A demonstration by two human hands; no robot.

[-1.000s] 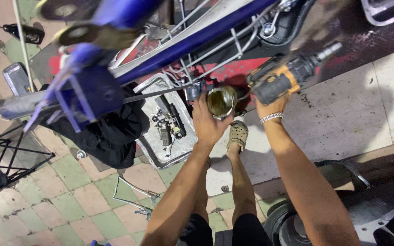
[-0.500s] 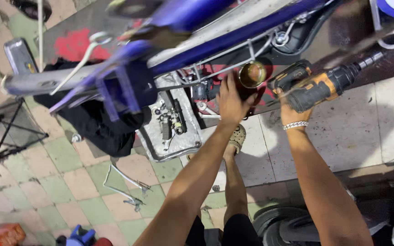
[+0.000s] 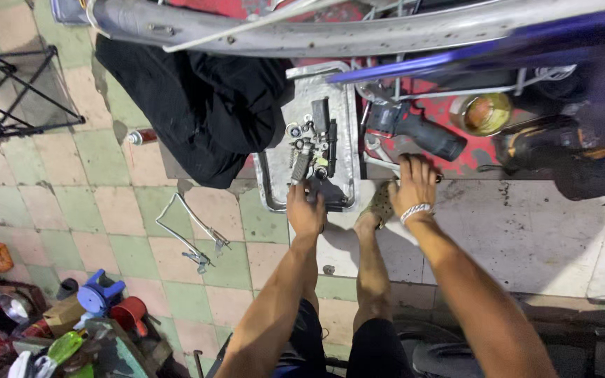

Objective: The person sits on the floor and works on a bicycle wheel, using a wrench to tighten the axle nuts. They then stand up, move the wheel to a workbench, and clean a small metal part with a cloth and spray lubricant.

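Observation:
My left hand (image 3: 306,210) reaches to the near edge of a dented metal tray (image 3: 273,192) that holds several small engine parts (image 3: 311,143); its fingers touch the rim, and I cannot tell whether they hold anything. My right hand (image 3: 414,185) lies with fingers curled over a thin metal rod (image 3: 379,164) at the edge of the red floor patch. Just beyond it lies a dark cordless drill (image 3: 418,133). A brass-coloured cup (image 3: 484,113) and a yellow and black power tool (image 3: 582,157) rest further right, out of either hand.
A motorbike's silver and blue frame (image 3: 386,31) spans the top. A black cloth (image 3: 204,105) lies left of the tray, bent metal brackets (image 3: 194,238) on the tiles, a black rack (image 3: 22,84) far left, clutter (image 3: 78,315) at lower left. My sandalled foot (image 3: 379,206) sits between my hands.
The brass cup and the yellow and black power tool have left my hands and lie on the floor. Both hands dropped, left to the tray, right onto the rod.

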